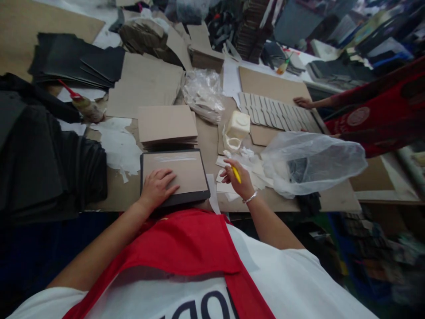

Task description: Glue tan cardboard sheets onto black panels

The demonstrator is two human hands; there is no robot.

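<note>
The left hand [158, 186] lies flat on the brown board [189, 170]; to its right, the right hand [245, 180] grasps a yellow tool [236, 174]. A black sheet [194, 195] sticks out beneath, near the table's [116, 195] front edge. A board stack [168, 124] limits the far side, white scraps [226, 188] the right.

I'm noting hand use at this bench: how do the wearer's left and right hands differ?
The left hand lies palm down on a brown board; the right hand is curled around a yellow pen-like tool. The right hand has a bracelet at its wrist; the left hand shows none. Both are ungloved.
</note>
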